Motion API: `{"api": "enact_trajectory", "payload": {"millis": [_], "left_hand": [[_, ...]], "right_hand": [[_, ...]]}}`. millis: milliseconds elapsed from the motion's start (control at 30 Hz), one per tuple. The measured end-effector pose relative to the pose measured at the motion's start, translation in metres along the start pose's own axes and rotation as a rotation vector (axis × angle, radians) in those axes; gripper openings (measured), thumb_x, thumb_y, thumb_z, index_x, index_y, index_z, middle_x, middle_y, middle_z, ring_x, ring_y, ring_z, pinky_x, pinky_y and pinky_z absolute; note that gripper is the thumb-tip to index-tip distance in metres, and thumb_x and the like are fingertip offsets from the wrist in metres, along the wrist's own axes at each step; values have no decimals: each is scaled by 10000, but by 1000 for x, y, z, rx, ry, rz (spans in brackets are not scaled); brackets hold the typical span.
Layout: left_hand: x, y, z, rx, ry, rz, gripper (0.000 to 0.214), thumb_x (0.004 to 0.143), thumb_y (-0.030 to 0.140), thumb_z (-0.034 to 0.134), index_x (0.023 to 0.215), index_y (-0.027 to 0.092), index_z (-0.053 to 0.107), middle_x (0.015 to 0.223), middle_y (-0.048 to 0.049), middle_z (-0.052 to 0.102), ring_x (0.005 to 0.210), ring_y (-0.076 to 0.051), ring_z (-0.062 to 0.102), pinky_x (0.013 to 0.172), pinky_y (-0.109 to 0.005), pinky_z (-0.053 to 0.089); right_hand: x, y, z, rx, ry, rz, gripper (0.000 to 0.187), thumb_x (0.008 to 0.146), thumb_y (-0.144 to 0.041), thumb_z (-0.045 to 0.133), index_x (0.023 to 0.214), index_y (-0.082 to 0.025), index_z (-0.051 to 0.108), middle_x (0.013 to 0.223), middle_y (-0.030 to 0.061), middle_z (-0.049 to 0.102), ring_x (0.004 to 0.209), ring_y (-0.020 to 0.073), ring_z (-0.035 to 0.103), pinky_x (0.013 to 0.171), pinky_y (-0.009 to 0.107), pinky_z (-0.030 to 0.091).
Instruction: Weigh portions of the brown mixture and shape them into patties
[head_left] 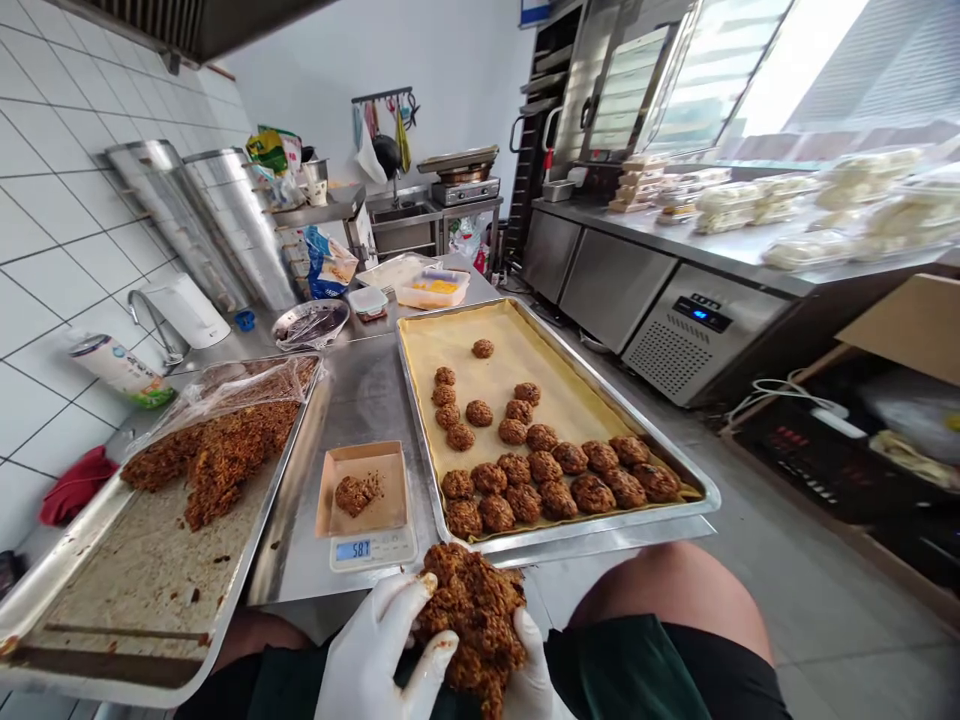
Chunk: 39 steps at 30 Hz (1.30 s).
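Both my hands wear white gloves and are closed round a big lump of brown shredded mix (472,620) just below the table edge. My left hand (379,655) grips its left side, thumb on top. My right hand (534,672) cups it from below right. Ahead of them a small digital scale (373,548) reads 58.7 and carries a tan paper tray (334,500) with a small piece of mix (355,492). To the right, a lined baking tray (561,538) holds several round brown balls (540,470).
A large steel tray (135,590) at left holds a heap of the mix (217,450) under plastic film. Behind are a bowl (310,323), plastic tubs (433,288), a sink and steel counters (675,240) at right. My knees show below.
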<state>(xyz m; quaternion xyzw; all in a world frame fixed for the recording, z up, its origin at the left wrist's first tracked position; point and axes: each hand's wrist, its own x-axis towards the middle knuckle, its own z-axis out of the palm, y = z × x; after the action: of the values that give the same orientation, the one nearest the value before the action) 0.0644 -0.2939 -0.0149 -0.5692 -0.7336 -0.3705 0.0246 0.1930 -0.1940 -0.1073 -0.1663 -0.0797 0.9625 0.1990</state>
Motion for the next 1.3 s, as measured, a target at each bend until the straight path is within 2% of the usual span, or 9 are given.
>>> {"api": "enact_trajectory", "payload": {"millis": [133, 367, 567, 667, 767, 867, 933, 1100, 1300], "left_hand": [[11, 7, -3, 39, -21, -99, 209, 880, 201, 615, 1081, 227, 667, 968, -47, 771, 790, -175, 764, 640, -207, 617], [14, 8, -1, -87, -75, -332, 231, 721, 72, 600, 861, 246, 658, 712, 30, 695, 611, -153, 676, 598, -222, 550], [17, -2, -1, -664, -39, -678, 101, 723, 103, 628, 762, 192, 602, 729, 19, 630, 651, -116, 601, 602, -195, 485], [19, -5, -5, -918, -67, -755, 86, 768, 185, 679, 770, 182, 593, 708, 25, 586, 612, -105, 567, 539, -189, 457], [19, -6, -12, -861, -133, -699, 116, 826, 260, 691, 910, 182, 672, 872, -38, 680, 769, -163, 667, 634, -237, 541], [16, -7, -16, -538, -201, -494, 278, 802, 222, 719, 1080, 243, 724, 1227, -81, 687, 1121, -252, 666, 888, -328, 579], [14, -6, -17, -347, -235, -366, 376, 775, 190, 731, 1139, 283, 719, 1293, -60, 673, 1174, -267, 653, 928, -343, 582], [18, 4, -15, -172, -206, -296, 305, 820, 187, 681, 1111, 274, 706, 1134, -42, 732, 1012, -233, 710, 833, -306, 604], [34, 9, -27, -144, -330, -363, 212, 810, 77, 566, 846, 243, 692, 808, 7, 694, 732, -171, 667, 688, -259, 538]], "right_hand": [[-3, 1, 1, -18, 29, -36, 584, 660, -647, 789, 1064, -224, 791, 1173, 105, 783, 1200, 322, 663, 1199, 486, 303], [-3, 1, 3, 0, 95, -12, 592, 634, -687, 780, 1013, -233, 805, 1119, 90, 801, 1151, 334, 694, 1200, 502, 301], [-6, 0, 17, 78, 44, 7, 646, 691, -713, 728, 1073, -196, 789, 1187, 125, 771, 1170, 334, 687, 1171, 521, 350], [-6, -2, 22, 119, 52, -17, 637, 689, -701, 742, 1079, -199, 786, 1159, 115, 783, 1140, 326, 704, 1160, 513, 371], [-5, -6, 25, 147, 62, -62, 590, 703, -678, 747, 1076, -222, 788, 1149, 99, 790, 1131, 325, 709, 1148, 516, 390], [-4, -8, 26, 153, 46, -80, 581, 730, -677, 722, 1086, -222, 786, 1184, 103, 778, 1163, 319, 692, 1157, 502, 381], [-4, -8, 24, 151, 55, -79, 565, 733, -671, 721, 1074, -226, 790, 1171, 95, 784, 1171, 309, 688, 1171, 484, 362], [-5, -4, 9, 99, 108, -30, 559, 636, -679, 790, 995, -251, 810, 1003, 79, 827, 1201, 327, 672, 1186, 509, 328], [-7, -5, 2, 71, 133, -11, 575, 570, -692, 817, 942, -254, 813, 969, 89, 830, 1184, 347, 678, 1186, 537, 313]]}}
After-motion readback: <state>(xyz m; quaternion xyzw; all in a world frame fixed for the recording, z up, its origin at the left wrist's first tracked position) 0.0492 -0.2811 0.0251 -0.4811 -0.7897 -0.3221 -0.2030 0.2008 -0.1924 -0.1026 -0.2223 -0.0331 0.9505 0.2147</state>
